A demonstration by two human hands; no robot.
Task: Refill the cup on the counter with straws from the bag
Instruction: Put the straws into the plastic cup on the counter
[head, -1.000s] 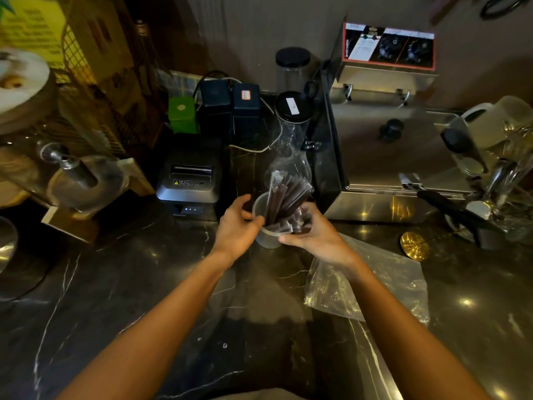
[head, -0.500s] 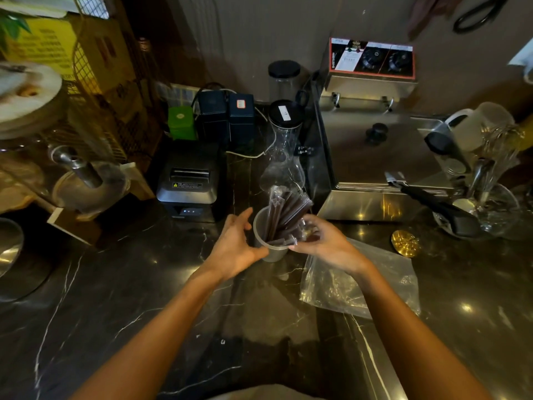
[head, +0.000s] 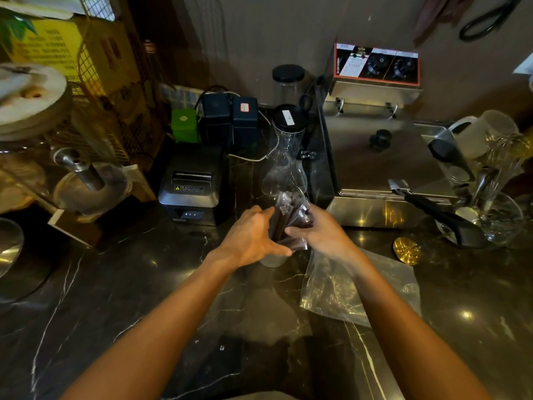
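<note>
A bundle of dark wrapped straws [head: 290, 216] stands in a clear plastic cup [head: 271, 259] on the dark marble counter [head: 144, 284]. Only the cup's base shows, below my left hand. My left hand [head: 251, 238] wraps around the cup and the straws from the left. My right hand [head: 323, 233] grips the straws from the right, fingers curled around their lower part. A clear plastic bag [head: 360, 290] lies flat on the counter under my right forearm; I see no straws in it.
A black receipt printer [head: 193, 186] stands left of the cup. Just behind the cup is a glass carafe [head: 285, 157] with a black lid. A steel fryer [head: 383, 163] sits to the right, black tongs [head: 441, 215] at its front, a gold disc [head: 406, 251] nearby.
Both hands have closed in around the straws and cup; my left hand now covers most of the cup. The straws stand more upright and bunched together.
</note>
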